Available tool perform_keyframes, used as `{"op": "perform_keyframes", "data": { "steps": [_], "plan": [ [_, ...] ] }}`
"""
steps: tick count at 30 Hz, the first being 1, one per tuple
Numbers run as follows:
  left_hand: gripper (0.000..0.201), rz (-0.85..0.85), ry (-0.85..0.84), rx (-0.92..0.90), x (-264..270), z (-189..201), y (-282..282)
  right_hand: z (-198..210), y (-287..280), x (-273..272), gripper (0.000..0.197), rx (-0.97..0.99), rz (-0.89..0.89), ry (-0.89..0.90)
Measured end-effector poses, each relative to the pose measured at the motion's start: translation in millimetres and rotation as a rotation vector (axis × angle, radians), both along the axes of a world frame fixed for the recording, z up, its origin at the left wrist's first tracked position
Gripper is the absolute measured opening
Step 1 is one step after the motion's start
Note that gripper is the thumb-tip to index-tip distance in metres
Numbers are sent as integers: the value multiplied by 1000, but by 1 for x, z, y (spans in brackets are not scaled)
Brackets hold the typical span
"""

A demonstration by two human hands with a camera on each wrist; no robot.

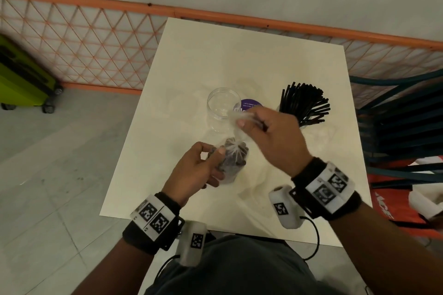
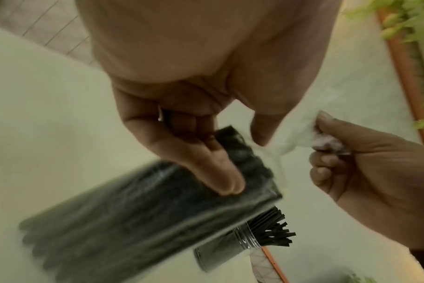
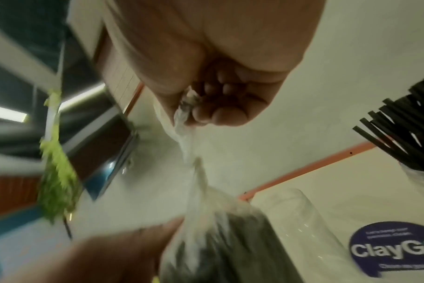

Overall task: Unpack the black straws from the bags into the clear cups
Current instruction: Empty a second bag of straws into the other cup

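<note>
A clear plastic bag of black straws stands upright over the white table. My left hand grips the bag around its upper part. My right hand pinches the bag's twisted clear top and holds it stretched upward. An empty clear cup stands just behind the bag. To the right, a second clear cup full of black straws stands on the table.
A purple round sticker lies on the table between the cups. An orange lattice barrier runs behind the table. A dark slatted chair stands at the right, and a green suitcase on the floor at the left.
</note>
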State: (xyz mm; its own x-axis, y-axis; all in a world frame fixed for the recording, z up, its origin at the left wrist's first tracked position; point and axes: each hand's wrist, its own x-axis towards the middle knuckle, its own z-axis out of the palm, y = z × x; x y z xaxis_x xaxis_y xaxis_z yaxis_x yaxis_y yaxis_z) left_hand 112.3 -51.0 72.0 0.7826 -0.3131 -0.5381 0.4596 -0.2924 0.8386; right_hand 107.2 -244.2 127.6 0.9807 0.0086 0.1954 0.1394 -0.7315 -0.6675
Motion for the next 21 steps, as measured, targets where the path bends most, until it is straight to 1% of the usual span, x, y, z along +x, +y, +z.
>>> {"op": "perform_keyframes", "data": {
  "steps": [1, 3, 4, 6, 8, 10, 11, 15, 18, 21],
  "plan": [
    [43, -9, -56, 43, -1, 2, 5, 8, -4, 2, 22, 53, -21, 16],
    [44, 7, -170, 100, -2, 6, 12, 24, -9, 3, 27, 120, 1, 67],
    [46, 55, -213, 95, -2, 6, 15, 30, -10, 2, 30, 143, 22, 94],
    [49, 170, -287, 22, 1, 8, 20, 37, -10, 0, 33, 182, 75, 150],
    [35, 209, -356, -46, 4, 12, 21, 41, -7, -3, 30, 188, 123, 172],
    [16, 165, -409, -46, 8, 16, 17, 44, -4, -5, 29, 199, 132, 174],
    [15, 134, -426, -39, 9, 18, 15, 44, -4, -5, 29, 210, 126, 175],
    [32, 65, -516, -22, 10, 19, 3, 45, -5, -3, 28, 214, 107, 172],
    [49, 24, -513, -47, 9, 16, 0, 44, -5, -2, 20, 227, 89, 159],
    [61, 5, -510, -61, 6, 13, 1, 41, -4, 0, 15, 215, 88, 134]
  ]
}}
